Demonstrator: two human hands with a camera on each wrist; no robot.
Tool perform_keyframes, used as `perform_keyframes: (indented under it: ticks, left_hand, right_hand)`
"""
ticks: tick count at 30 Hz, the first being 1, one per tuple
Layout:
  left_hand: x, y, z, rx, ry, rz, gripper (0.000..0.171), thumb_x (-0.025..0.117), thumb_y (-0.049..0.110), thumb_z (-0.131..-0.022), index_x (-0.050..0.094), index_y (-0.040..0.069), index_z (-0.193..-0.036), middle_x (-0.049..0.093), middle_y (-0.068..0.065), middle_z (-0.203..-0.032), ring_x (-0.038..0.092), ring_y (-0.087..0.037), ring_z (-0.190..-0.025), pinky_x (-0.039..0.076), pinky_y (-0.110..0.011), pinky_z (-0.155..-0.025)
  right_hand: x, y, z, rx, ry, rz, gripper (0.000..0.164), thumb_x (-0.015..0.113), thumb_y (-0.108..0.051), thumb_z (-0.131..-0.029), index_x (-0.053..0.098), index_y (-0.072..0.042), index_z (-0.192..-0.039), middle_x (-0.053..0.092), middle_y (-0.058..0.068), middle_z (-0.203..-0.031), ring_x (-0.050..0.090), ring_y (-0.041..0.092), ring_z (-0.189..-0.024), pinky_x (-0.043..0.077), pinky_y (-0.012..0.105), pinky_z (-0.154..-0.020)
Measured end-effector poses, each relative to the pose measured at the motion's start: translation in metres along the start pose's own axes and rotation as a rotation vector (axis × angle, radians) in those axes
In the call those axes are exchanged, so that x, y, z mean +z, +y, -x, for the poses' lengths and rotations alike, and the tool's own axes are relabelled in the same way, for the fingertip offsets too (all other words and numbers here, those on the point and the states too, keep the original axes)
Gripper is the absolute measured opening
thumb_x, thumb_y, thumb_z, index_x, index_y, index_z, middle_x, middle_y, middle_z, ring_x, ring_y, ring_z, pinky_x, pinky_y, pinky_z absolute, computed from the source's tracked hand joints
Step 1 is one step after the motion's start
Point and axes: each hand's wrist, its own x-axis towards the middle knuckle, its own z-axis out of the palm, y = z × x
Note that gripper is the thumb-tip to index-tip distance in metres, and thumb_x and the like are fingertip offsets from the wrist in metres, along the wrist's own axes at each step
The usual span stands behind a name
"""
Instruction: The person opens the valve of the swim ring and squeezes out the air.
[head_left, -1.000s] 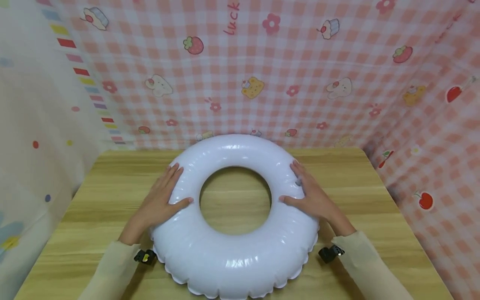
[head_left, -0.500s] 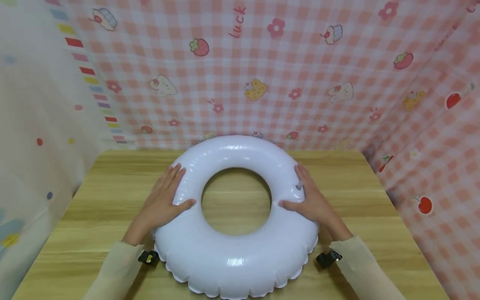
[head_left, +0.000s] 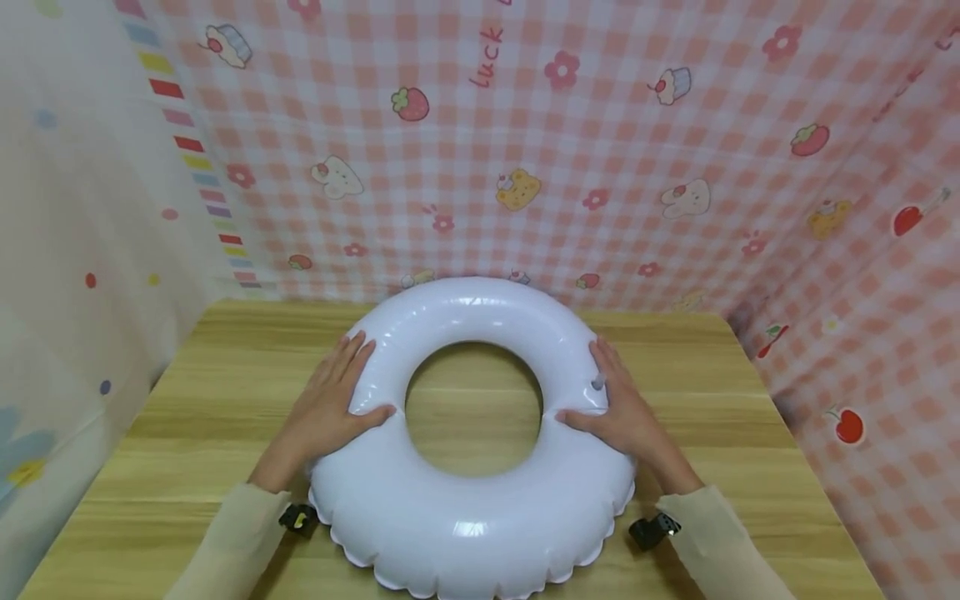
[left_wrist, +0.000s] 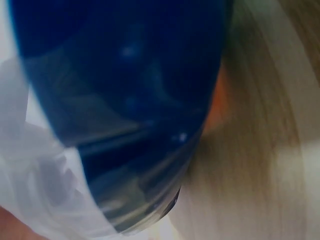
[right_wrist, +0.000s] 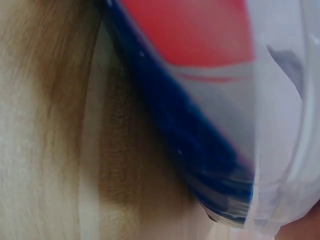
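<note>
A white inflatable swim ring [head_left: 471, 517] lies on the wooden table, its scalloped seam edge toward me. My left hand [head_left: 326, 408] rests on its left side, fingers extended along the outer curve and thumb across the top near the hole. On the right side my right hand [head_left: 618, 408] lies in a mirrored pose, its thumb pressing small creases into the vinyl. A grey valve [head_left: 597, 382] sits beside the right fingers. The left wrist view shows the ring's blue-printed underside [left_wrist: 130, 75]; a red and blue print [right_wrist: 200, 35] fills much of the right wrist view.
The wooden table [head_left: 690, 375] extends to both sides of the ring. Behind it hangs a pink checked cloth [head_left: 450, 150], close to the ring's far edge. More cloth stands at left and right. A black wrist camera [head_left: 654, 531] sits below the right sleeve.
The view has tilted slightly, so the scene sits a little lower. My right fingers have shifted slightly outward, showing more of the valve. Both hands stay on the ring.
</note>
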Motion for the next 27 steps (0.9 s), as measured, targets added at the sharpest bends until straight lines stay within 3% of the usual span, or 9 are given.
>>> perform_keyframes:
  ticks: [27]
  left_hand:
    - [0.003, 0.0026, 0.0003, 0.002, 0.022, -0.004, 0.101, 0.07, 0.055, -0.091, 0.016, 0.014, -0.166, 0.009, -0.01, -0.175, 0.002, -0.034, -0.162, 0.012, -0.064, -0.126]
  right_hand:
    - [-0.001, -0.001, -0.0015, -0.032, 0.012, 0.01, 0.121, 0.085, -0.055, -0.078, 0.008, -0.022, -0.167, 0.003, 0.006, -0.175, 0.01, 0.04, -0.16, 0.023, 0.067, -0.123]
